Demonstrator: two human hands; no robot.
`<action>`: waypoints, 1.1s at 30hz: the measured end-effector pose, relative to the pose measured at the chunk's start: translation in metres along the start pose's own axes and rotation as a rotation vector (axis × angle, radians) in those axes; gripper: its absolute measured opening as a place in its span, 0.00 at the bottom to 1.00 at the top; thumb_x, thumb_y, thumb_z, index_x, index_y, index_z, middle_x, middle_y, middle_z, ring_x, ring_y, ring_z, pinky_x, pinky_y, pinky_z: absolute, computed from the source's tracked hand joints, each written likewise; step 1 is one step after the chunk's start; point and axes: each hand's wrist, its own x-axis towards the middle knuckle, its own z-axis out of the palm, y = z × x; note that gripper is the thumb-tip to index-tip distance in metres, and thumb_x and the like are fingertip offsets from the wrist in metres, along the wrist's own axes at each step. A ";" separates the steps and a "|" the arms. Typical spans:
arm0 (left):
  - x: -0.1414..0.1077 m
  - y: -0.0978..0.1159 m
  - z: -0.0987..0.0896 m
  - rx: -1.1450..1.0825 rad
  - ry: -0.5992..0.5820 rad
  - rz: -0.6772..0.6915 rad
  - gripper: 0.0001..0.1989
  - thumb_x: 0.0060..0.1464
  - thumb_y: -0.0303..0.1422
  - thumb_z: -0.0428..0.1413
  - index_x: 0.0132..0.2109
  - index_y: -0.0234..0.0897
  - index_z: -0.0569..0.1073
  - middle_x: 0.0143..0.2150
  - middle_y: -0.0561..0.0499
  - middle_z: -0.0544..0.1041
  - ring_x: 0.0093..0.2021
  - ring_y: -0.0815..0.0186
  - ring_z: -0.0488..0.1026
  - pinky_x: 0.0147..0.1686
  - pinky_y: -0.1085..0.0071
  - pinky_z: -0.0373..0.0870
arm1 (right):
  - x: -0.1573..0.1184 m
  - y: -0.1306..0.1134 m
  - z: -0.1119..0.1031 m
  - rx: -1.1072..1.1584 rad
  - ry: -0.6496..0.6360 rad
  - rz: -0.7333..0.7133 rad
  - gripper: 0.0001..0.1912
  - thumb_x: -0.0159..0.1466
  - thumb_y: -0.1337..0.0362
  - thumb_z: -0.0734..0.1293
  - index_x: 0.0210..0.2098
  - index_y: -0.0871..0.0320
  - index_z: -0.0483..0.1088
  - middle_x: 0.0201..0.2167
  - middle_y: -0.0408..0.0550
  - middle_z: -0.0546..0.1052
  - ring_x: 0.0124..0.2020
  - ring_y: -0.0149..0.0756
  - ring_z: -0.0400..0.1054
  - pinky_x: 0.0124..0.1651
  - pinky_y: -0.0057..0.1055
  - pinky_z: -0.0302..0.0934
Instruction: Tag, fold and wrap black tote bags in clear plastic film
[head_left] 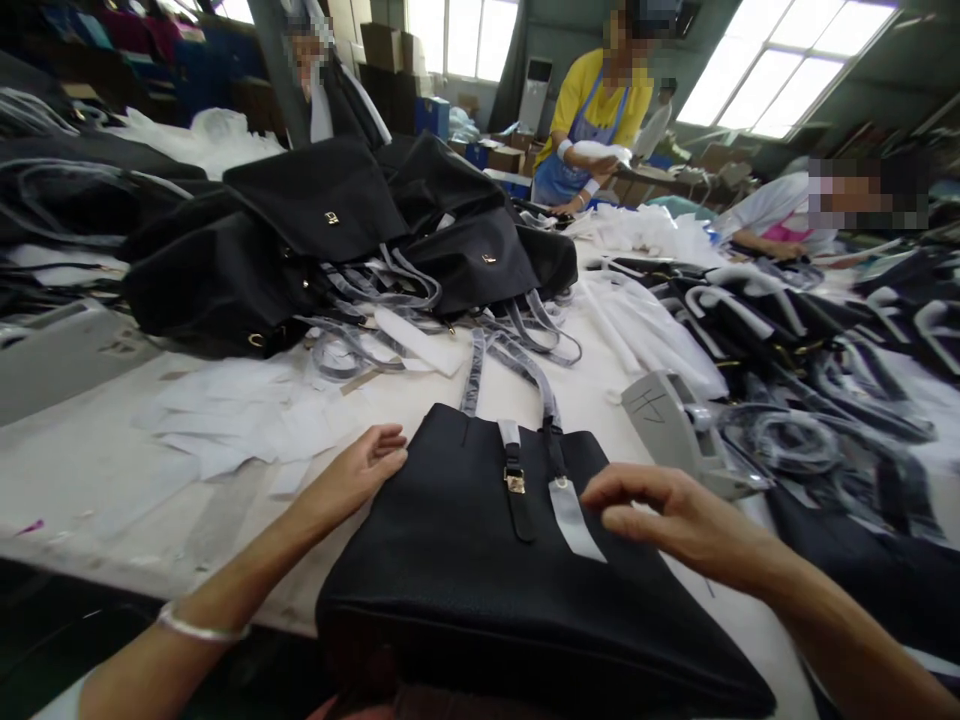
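Resting the left hand (352, 470) with open fingers against the edge of a black leather tote bag (480, 590) on the table (97, 480), right hand (675, 510) with fingers loosely curled at the bag's top, seemingly gripping nothing, just below its wrapped straps (510, 375).

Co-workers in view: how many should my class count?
3: one in a yellow shirt and blue apron far ahead, one in white at right, one in dark clothes upper left. A fourth may stand far back, unclear.
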 end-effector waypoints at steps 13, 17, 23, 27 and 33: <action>-0.025 0.049 -0.005 0.193 0.015 0.247 0.18 0.54 0.45 0.57 0.44 0.37 0.73 0.44 0.48 0.76 0.43 0.60 0.73 0.42 0.69 0.68 | 0.008 -0.019 0.005 -0.059 0.184 0.063 0.10 0.59 0.55 0.70 0.31 0.56 0.78 0.26 0.46 0.78 0.27 0.35 0.73 0.29 0.25 0.67; -0.002 0.094 0.039 0.413 -0.279 0.500 0.06 0.56 0.34 0.55 0.37 0.40 0.77 0.36 0.53 0.77 0.37 0.65 0.72 0.37 0.73 0.64 | 0.060 0.022 0.005 0.144 0.173 0.441 0.17 0.58 0.51 0.70 0.25 0.59 0.72 0.23 0.49 0.78 0.17 0.34 0.70 0.15 0.25 0.61; 0.028 0.113 0.102 0.768 -0.632 0.501 0.07 0.53 0.30 0.57 0.37 0.37 0.79 0.33 0.50 0.78 0.34 0.63 0.73 0.32 0.73 0.61 | 0.113 0.042 0.025 0.201 0.087 0.509 0.19 0.53 0.58 0.76 0.17 0.59 0.66 0.09 0.44 0.69 0.07 0.29 0.59 0.08 0.22 0.50; 0.037 0.107 0.105 0.682 -0.676 0.273 0.08 0.53 0.34 0.56 0.36 0.36 0.78 0.26 0.51 0.76 0.28 0.64 0.72 0.27 0.73 0.62 | 0.121 0.047 0.029 0.391 0.074 0.434 0.17 0.56 0.62 0.74 0.19 0.59 0.65 0.07 0.39 0.66 0.06 0.24 0.54 0.08 0.19 0.45; 0.055 0.102 0.106 0.289 -0.707 0.007 0.21 0.57 0.49 0.49 0.33 0.34 0.71 0.29 0.49 0.75 0.25 0.66 0.71 0.24 0.73 0.67 | 0.111 0.056 0.023 0.754 0.139 0.314 0.11 0.64 0.59 0.68 0.30 0.59 0.67 0.16 0.40 0.73 0.15 0.24 0.66 0.19 0.17 0.64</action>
